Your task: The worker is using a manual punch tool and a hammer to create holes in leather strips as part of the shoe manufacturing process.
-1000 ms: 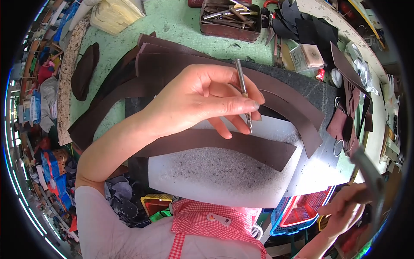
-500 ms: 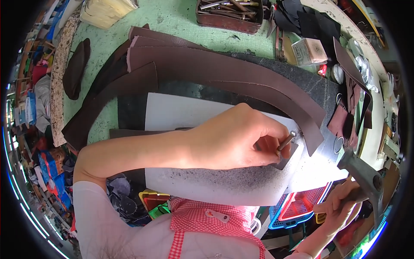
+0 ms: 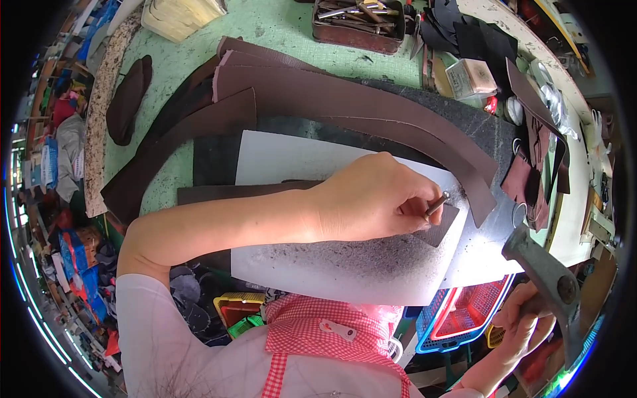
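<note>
Now left hand [image 3: 371, 199] pinching punch [image 3: 436, 203], right hand [image 3: 521, 325] — hammer [image 3: 541, 275]

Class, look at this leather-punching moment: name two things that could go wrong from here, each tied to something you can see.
1. The left hand pinches the punch close to its top, so a hammer blow that misses could hit the fingers.
2. The punch stands tilted on the strap near its end; a strike might make it skid or cut off the mark.
3. The right hand holds the hammer low, beyond the white board, so the swing may be hard to aim.
</note>
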Action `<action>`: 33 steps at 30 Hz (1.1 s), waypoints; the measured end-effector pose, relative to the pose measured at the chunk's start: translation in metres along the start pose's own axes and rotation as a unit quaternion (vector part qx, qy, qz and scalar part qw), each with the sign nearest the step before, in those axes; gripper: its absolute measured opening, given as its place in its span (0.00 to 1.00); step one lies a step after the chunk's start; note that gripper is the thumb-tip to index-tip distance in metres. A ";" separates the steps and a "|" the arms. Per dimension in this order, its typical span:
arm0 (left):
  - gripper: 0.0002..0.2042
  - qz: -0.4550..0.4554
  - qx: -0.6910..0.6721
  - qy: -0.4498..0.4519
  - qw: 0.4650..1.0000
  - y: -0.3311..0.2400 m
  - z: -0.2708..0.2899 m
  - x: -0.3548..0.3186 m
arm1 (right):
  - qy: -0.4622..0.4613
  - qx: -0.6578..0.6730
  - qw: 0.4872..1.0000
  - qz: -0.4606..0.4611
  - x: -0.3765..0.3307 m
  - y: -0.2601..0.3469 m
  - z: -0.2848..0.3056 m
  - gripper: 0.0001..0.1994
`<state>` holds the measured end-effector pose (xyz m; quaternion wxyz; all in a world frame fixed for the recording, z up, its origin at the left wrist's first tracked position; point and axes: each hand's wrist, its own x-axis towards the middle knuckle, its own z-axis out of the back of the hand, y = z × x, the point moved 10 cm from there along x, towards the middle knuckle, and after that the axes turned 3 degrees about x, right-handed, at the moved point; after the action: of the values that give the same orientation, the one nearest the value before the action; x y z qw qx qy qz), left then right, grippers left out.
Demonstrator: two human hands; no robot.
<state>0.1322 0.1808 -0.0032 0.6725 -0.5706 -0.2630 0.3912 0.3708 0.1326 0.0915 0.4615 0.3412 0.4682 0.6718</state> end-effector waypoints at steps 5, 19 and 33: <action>0.06 -0.027 0.035 -0.010 0.999 -0.005 -0.001 -0.002 | -0.127 -0.043 0.991 -0.022 0.025 0.035 -0.020 0.22; 0.05 -0.081 0.076 -0.031 0.993 -0.009 0.004 -0.006 | -0.087 -0.048 0.985 -0.143 -0.018 -0.024 -0.023 0.21; 0.06 -0.005 0.002 -0.024 1.000 0.002 0.011 -0.007 | 0.002 -0.019 0.992 -0.123 0.002 -0.008 -0.045 0.20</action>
<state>0.1186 0.1816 -0.0025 0.6689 -0.5583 -0.2817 0.4018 0.3321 0.1213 0.0692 0.5463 0.2704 0.4948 0.6193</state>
